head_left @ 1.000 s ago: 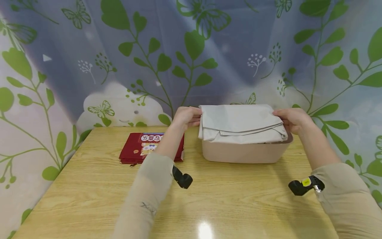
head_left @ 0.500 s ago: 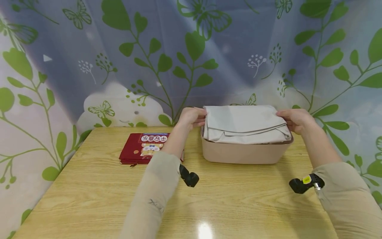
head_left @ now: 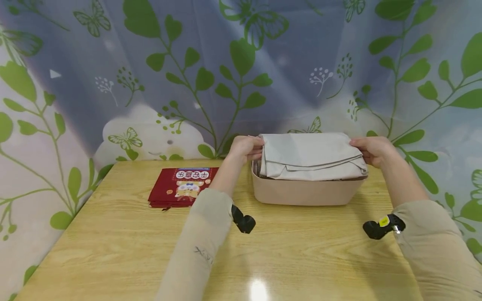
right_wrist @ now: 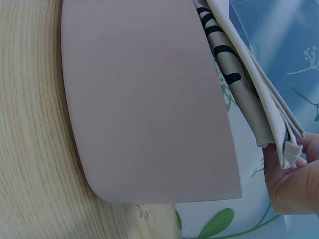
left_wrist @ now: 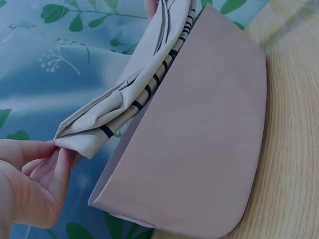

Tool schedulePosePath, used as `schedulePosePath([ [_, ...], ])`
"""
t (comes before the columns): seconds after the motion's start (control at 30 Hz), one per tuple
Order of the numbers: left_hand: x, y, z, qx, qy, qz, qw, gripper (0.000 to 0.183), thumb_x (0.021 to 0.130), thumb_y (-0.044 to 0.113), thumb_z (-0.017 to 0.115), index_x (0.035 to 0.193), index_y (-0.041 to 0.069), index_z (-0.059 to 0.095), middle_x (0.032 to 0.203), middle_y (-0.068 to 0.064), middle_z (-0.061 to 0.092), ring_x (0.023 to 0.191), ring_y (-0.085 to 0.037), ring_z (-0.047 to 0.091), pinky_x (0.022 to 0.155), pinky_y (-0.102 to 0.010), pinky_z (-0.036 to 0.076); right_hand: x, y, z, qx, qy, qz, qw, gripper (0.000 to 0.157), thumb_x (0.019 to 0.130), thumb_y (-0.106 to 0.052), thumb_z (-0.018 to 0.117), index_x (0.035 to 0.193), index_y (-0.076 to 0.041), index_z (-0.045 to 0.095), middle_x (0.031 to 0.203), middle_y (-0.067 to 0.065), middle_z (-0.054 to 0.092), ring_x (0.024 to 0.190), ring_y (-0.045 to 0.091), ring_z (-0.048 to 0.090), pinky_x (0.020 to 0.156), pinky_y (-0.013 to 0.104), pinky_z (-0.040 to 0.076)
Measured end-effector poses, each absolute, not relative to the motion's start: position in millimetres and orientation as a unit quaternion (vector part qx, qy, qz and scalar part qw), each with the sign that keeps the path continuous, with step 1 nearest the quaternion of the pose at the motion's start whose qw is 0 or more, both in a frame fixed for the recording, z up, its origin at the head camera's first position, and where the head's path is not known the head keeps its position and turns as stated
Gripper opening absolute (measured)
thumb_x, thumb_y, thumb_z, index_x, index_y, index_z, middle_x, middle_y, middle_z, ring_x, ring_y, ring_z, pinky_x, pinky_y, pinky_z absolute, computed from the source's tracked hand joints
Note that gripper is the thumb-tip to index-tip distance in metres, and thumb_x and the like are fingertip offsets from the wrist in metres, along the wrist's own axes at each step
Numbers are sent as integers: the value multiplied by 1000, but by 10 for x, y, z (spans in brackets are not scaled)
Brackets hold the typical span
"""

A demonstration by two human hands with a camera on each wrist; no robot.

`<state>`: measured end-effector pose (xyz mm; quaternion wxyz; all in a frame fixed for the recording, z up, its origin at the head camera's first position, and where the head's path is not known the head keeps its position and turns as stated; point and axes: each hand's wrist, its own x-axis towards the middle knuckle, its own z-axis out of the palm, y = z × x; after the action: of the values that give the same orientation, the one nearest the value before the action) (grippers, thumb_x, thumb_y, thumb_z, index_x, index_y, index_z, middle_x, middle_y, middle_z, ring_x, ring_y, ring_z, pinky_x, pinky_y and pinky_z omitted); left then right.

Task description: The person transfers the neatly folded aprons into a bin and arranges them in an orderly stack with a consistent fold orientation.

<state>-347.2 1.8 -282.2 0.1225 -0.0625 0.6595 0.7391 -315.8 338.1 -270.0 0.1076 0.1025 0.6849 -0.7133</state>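
A folded off-white cloth (head_left: 312,152) lies over the top of a pinkish-beige bin (head_left: 308,192). My left hand (head_left: 245,148) pinches the cloth's left end between thumb and fingers. At the opposite end, my right hand (head_left: 373,149) pinches its right corner. In the left wrist view, black stripes show on the underside of the cloth (left_wrist: 129,94), and its held end stands above the bin's rim. The right wrist view shows the layered corner gripped by the right hand (right_wrist: 294,174), just outside the bin wall (right_wrist: 149,99).
A dark red folded fabric item (head_left: 180,188) with a cartoon animal and white lettering lies left of the bin, partly behind the left forearm. The wooden table (head_left: 293,251) ends at a leaf-patterned curtain (head_left: 211,100) behind. Black wrist cameras hang from both sleeves.
The left hand and the cloth have shifted to the right, so the cloth now sits more over the bin. The right hand has moved slightly right. The bin stays in place.
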Motion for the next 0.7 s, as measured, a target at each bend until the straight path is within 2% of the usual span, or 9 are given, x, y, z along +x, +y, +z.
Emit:
schedulePosePath([
  [0.33,-3498,75,-2825,-57,665,736,110,26,84,-1,62,110,-7,63,70,-5,60,59,-12,59,55,-21,53,-3181,3390,-2718,105,706,-696,78,30,91,-9,56,67,-22,68,68,-8,66,64,4,64,60,19,52],
  [0.53,-3501,97,-2832,-56,676,726,110,27,86,0,62,113,-5,63,79,-9,63,63,-13,60,59,-23,55,-3188,3378,-2748,122,737,-664,45,28,91,-11,58,67,-23,66,67,-9,64,64,4,63,62,20,53],
  [0.7,-3500,97,-2842,-54,690,714,105,27,87,2,62,113,-7,61,89,-15,65,66,-16,62,63,-26,56,-3185,3387,-2755,127,747,-651,40,22,90,-11,59,71,-21,64,69,-9,63,65,5,63,64,21,54],
])
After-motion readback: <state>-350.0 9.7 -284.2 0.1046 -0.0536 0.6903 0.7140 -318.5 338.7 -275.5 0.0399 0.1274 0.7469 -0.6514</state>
